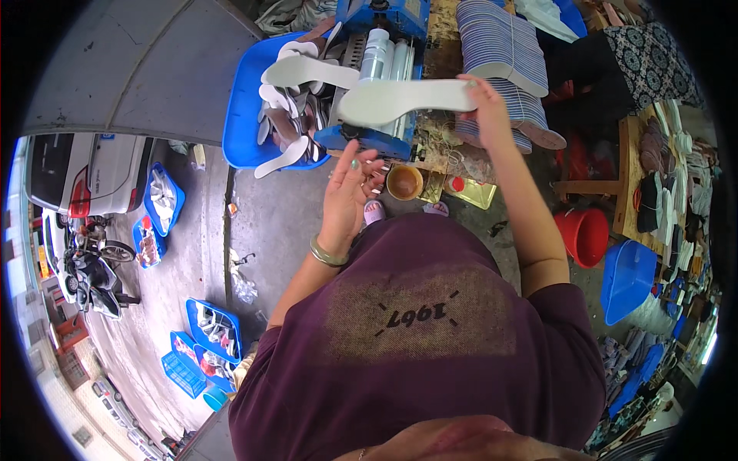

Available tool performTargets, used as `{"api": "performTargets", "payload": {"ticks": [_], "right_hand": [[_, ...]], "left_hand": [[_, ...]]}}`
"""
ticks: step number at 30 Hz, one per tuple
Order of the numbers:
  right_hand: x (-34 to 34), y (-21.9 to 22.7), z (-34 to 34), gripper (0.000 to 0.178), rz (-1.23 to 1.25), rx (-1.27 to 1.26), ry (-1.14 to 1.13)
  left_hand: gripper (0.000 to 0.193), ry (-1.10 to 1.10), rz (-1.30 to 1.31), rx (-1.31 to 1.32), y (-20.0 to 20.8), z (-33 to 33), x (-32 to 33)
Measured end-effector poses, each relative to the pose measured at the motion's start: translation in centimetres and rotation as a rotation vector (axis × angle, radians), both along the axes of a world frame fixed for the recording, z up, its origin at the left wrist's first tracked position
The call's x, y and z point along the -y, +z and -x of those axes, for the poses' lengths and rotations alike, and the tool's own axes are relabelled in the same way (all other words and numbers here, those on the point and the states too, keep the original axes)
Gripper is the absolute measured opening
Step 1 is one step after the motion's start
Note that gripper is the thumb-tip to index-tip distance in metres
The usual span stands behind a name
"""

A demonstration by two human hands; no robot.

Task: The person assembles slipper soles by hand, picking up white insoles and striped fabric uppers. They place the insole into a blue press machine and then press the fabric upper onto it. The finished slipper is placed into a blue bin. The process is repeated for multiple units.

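Note:
My right hand (487, 111) pinches one end of a white shoe insole (411, 100) and holds it flat above a blue roller machine (388, 146). The insole's wide end points left, over the pale rollers (377, 58). Below the machine's front edge, my left hand (352, 183) has its fingers apart and slightly bent, with nothing visible in it. Another white insole (311, 72) lies at the machine's left side, above a blue basin (240, 123) of loose insoles. To the right rise bundled stacks of striped insoles (503, 42).
A tub of brownish liquid (404, 183) and a yellow tin (477, 192) are below the machine. At right stand a red bucket (584, 237) and an upright blue basin (626, 280). Another person (646, 65) is at upper right. Several filled blue baskets (215, 330) sit left.

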State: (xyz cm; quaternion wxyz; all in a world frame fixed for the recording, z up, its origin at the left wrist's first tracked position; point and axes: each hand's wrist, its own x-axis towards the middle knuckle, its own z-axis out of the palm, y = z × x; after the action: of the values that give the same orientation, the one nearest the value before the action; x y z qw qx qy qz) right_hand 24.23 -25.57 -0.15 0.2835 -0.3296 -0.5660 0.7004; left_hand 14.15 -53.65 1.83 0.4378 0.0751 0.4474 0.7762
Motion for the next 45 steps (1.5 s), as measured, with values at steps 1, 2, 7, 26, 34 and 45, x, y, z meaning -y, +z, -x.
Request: {"api": "performTargets", "payload": {"ticks": [1,2,7,26,34,45], "right_hand": [[-1.9,-0.2,-0.2,0.026,-0.035,0.039,-0.036],[-4.1,-1.3,-0.6,0.026,-0.079,0.036,-0.072],[-10.4,-3.2,-0.6,0.027,-0.24,0.189,-0.191],[-11.1,-8.1,8.9,0.029,-0.228,0.278,-0.164],[-7.3,-6.9,12.5,0.059,-0.285,0.332,0.04],[-11.1,-2.9,1.6,0.036,-0.859,0.229,0.038]], "left_hand": [[0.037,-0.015,0.009,0.005,0.2,-0.1,0.0],[0.036,-0.031,0.017,0.009,0.4,-0.3,-0.1],[0.03,-0.152,0.068,-0.004,-0.8,0.1,0.7],[0.052,-0.018,0.011,0.01,-0.6,0.5,1.1],[0.046,-0.123,0.031,0.021,-1.3,0.0,0.1],[0.044,-0.472,0.155,-0.331,-1.6,-2.7,-10.0]]}}
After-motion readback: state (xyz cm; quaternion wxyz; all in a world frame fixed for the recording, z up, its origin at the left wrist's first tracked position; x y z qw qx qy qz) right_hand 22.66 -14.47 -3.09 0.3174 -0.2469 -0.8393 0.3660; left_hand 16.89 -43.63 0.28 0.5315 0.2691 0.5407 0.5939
